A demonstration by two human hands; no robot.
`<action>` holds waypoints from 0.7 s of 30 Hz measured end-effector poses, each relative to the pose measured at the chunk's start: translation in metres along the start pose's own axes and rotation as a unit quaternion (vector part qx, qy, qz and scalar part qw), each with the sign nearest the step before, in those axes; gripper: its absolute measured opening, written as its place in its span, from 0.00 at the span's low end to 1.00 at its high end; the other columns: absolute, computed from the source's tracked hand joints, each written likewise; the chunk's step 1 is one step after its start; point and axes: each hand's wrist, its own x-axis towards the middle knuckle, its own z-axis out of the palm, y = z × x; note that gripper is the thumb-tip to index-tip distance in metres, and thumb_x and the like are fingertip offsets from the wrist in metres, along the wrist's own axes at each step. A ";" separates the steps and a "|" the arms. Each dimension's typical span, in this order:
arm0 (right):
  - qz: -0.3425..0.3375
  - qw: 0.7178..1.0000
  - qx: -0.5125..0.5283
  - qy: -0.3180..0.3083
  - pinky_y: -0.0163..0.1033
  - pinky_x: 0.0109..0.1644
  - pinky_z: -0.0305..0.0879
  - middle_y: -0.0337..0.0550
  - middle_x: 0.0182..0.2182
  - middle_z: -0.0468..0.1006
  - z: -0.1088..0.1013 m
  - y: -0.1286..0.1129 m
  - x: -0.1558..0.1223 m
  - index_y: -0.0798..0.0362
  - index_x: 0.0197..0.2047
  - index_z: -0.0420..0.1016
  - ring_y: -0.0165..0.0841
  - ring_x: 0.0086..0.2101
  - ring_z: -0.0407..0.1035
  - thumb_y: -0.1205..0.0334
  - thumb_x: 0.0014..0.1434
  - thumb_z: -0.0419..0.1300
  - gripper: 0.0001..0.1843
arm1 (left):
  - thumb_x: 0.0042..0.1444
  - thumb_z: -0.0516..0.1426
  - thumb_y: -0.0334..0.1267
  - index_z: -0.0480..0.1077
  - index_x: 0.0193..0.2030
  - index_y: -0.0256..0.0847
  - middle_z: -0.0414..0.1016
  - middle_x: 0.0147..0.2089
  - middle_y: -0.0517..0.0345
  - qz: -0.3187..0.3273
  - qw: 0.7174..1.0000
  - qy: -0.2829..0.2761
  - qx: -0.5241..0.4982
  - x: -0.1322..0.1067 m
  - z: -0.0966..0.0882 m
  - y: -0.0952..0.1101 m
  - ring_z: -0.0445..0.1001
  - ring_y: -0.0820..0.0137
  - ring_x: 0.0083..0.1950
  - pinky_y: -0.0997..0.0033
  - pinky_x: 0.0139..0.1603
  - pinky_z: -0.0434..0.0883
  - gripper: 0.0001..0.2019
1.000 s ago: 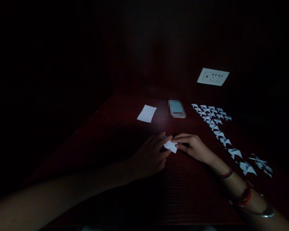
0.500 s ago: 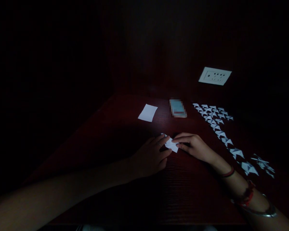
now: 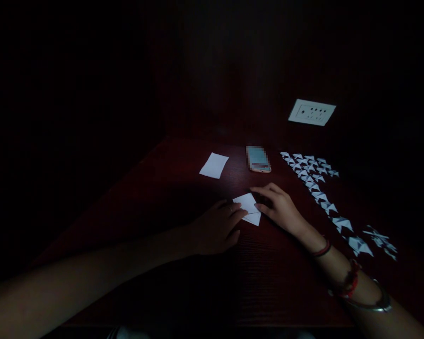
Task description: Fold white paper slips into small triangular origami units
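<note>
A small white folded paper (image 3: 249, 201) lies flat on the dark red table in front of me, a crease or flap line running across its lower part. On its left side rest the outstretched fingertips of my left hand (image 3: 214, 230), which wears a ring. From the right, my right hand (image 3: 281, 207) reaches it with the thumb at the paper's right edge. Its index finger is raised apart, near the top corner. Both hands are open. Bracelets circle my right wrist and forearm.
Behind the hands lie a white paper sheet (image 3: 214, 165) and a phone (image 3: 258, 158) with a blurred screen. Rows of small folded paper shapes (image 3: 311, 179) stretch along the right, with a bundle of paper pieces (image 3: 380, 241) nearer me. A socket panel (image 3: 313, 112) is on the back wall.
The folded paper has opened out, its upper part now spread wider. My right hand's fingers have parted and lifted from it, while my left hand has shifted slightly left.
</note>
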 end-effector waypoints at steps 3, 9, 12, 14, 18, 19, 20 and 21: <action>-0.073 0.994 0.025 -0.078 0.38 0.45 0.59 0.44 0.37 0.63 -0.006 -0.005 -0.002 0.51 0.38 0.72 0.33 0.40 0.60 0.62 0.51 0.57 0.09 | 0.53 0.49 0.37 0.53 0.54 0.34 0.61 0.51 0.48 -0.017 1.000 0.002 -0.012 0.001 -0.002 0.001 0.61 0.64 0.51 0.62 0.52 0.57 0.21; -0.075 0.983 0.054 -0.157 0.37 0.41 0.59 0.42 0.34 0.64 -0.009 -0.008 -0.002 0.54 0.34 0.67 0.32 0.37 0.60 0.59 0.48 0.60 0.10 | 0.55 0.48 0.37 0.56 0.50 0.35 0.62 0.49 0.49 -0.013 1.000 -0.010 -0.009 0.001 -0.005 0.003 0.63 0.64 0.47 0.62 0.48 0.58 0.16; -0.085 0.981 0.053 -0.168 0.35 0.37 0.59 0.40 0.31 0.65 -0.013 -0.009 0.000 0.55 0.30 0.64 0.30 0.33 0.61 0.59 0.49 0.59 0.09 | 0.55 0.48 0.37 0.57 0.50 0.35 0.61 0.49 0.50 -0.009 1.000 -0.002 0.006 0.000 -0.004 0.003 0.62 0.65 0.47 0.63 0.48 0.58 0.16; -0.091 0.976 0.065 -0.186 0.34 0.35 0.58 0.39 0.29 0.66 -0.017 -0.010 0.000 0.55 0.29 0.63 0.28 0.30 0.60 0.59 0.49 0.59 0.10 | 0.54 0.48 0.37 0.58 0.49 0.35 0.61 0.49 0.51 -0.008 1.000 0.002 0.013 0.000 -0.004 0.003 0.62 0.65 0.47 0.63 0.48 0.57 0.15; -0.084 0.969 0.091 -0.213 0.34 0.34 0.59 0.39 0.28 0.67 -0.021 -0.012 -0.001 0.55 0.29 0.64 0.28 0.30 0.61 0.56 0.50 0.58 0.11 | 0.55 0.48 0.37 0.59 0.48 0.37 0.61 0.49 0.52 -0.007 1.000 0.006 0.017 0.000 -0.002 0.002 0.62 0.65 0.47 0.63 0.48 0.58 0.14; -0.081 0.969 0.096 -0.215 0.34 0.34 0.59 0.39 0.29 0.67 -0.021 -0.013 -0.001 0.56 0.30 0.65 0.28 0.30 0.61 0.55 0.50 0.57 0.11 | 0.55 0.48 0.37 0.59 0.48 0.37 0.61 0.49 0.51 -0.006 1.000 0.010 0.018 0.000 -0.002 0.002 0.62 0.65 0.47 0.63 0.48 0.58 0.14; -0.077 0.968 0.100 -0.219 0.34 0.34 0.59 0.40 0.29 0.67 -0.021 -0.013 -0.001 0.56 0.32 0.66 0.28 0.30 0.62 0.55 0.51 0.57 0.12 | 0.55 0.48 0.37 0.59 0.48 0.36 0.60 0.49 0.51 -0.005 1.000 0.013 0.019 0.000 -0.001 0.001 0.61 0.64 0.48 0.62 0.47 0.58 0.14; -0.073 0.966 0.106 -0.223 0.34 0.35 0.59 0.40 0.30 0.68 -0.021 -0.013 -0.002 0.56 0.35 0.67 0.28 0.31 0.62 0.55 0.51 0.56 0.13 | 0.55 0.48 0.38 0.59 0.48 0.36 0.60 0.49 0.50 -0.004 1.000 0.017 0.019 0.000 -0.001 0.001 0.61 0.64 0.48 0.62 0.47 0.58 0.14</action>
